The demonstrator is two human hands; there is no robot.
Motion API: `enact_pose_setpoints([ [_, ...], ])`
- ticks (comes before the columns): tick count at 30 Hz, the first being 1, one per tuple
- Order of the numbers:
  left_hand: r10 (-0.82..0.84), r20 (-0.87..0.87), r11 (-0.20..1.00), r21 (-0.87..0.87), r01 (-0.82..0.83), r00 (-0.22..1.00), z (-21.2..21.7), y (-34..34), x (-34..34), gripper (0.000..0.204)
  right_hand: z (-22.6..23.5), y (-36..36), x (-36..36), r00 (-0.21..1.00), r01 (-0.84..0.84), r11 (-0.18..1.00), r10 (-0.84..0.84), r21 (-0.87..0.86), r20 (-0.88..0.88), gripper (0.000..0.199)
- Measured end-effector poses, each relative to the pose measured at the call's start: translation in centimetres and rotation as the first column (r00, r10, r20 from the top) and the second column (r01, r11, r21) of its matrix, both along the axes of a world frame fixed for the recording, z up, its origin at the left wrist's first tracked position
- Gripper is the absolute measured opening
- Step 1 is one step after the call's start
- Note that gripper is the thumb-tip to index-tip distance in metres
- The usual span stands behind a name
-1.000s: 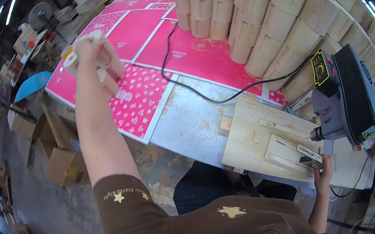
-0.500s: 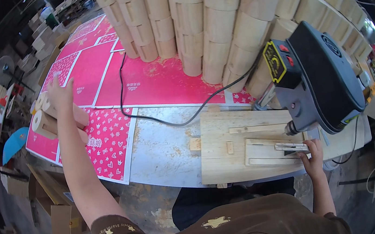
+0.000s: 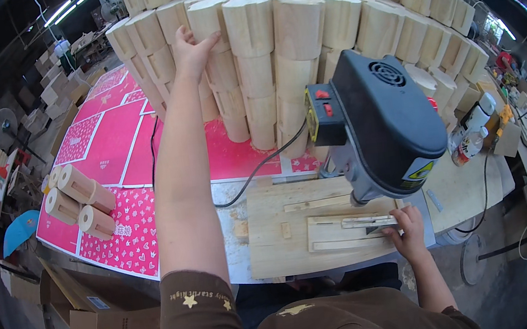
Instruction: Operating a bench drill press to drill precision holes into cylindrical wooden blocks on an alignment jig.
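My left hand (image 3: 195, 49) is raised at the front of tall stacks of pale wooden blocks. Its thumb and fingers are spread before an upper wooden block (image 3: 207, 20); whether it touches the block I cannot tell. My right hand (image 3: 408, 231) is closed at the right end of a wooden jig (image 3: 339, 242), fingers pinching the end of its narrow slats. The jig lies on a wooden board (image 3: 265, 230). Above it stands a black bench drill (image 3: 395, 109) with red switches; its chuck (image 3: 363, 195) is over the board's back part.
Several round wooden blocks (image 3: 96, 222) with end holes lie on pink printed sheets (image 3: 125, 247) at the left. A black cable (image 3: 252, 182) crosses the table. Bottles (image 3: 470, 146) stand right of the drill. Open cardboard boxes (image 3: 118, 323) sit on the floor at left.
My left hand has moved from the round blocks at the left over to the tall stacks. The view has shifted up and to the right. My right hand stays at the jig.
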State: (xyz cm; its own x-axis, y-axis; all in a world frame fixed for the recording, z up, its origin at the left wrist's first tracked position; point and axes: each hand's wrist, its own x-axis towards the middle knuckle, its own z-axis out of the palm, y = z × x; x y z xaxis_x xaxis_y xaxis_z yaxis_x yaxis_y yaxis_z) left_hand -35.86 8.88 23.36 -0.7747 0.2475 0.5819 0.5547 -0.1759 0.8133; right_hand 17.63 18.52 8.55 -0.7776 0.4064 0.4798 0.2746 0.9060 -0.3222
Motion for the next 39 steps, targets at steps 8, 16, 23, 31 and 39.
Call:
enact_pose_setpoints([
  [8,0.177,-0.058,0.984,0.025,-0.176,0.982,0.1,0.0,3.5,0.075,-0.4,0.4,0.6,0.998,-0.04,0.999,0.041,0.01,-0.055,0.036],
  [16,-0.072,0.081,0.969,0.243,0.05,0.994,-1.4,-11.2,15.6,0.044,-0.8,1.0,0.9,0.996,-0.075,0.997,0.074,0.0,-0.055,0.039],
  [23,-0.245,0.456,0.871,-0.284,0.401,0.856,-9.2,-16.7,28.8,0.04,-0.8,1.7,0.2,0.98,-0.197,0.979,0.198,0.046,-0.014,0.04],
  [31,-0.387,0.653,0.66,-0.297,0.69,0.651,-14.0,-14.9,30.3,0.039,-1.1,2.4,-0.6,0.965,-0.261,0.964,0.262,0.039,-0.015,0.036],
  [39,-0.41,0.646,0.52,-0.415,0.747,0.644,-13.6,-14.7,30.3,0.042,-1.3,2.7,-0.7,0.959,-0.284,0.959,0.284,0.008,-0.011,0.034],
])
